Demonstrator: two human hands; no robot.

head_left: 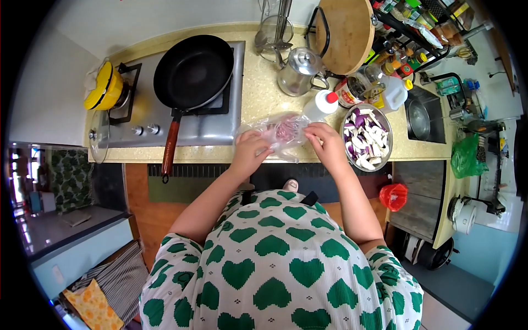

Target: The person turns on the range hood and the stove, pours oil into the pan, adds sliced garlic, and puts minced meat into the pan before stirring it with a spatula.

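A clear plastic bag (285, 132) with pinkish-red contents, perhaps meat, lies near the counter's front edge. My left hand (252, 151) has its fingers closed on the left side of the bag. At the bag's right side, my right hand (325, 144) pinches the plastic. Just right of that hand stands a steel bowl (391, 144) of cut purple-and-white pieces (365, 137), which look like eggplant. A white bottle with a red cap (320, 105) stands right behind the bag.
On the stove (192, 129) at left sits a black frying pan (193, 71), its handle jutting past the front edge. A yellow pot (110, 87) is farther left. Behind the bag are a metal kettle (300, 71) and a round wooden board (344, 33). The sink (421, 115) is at right.
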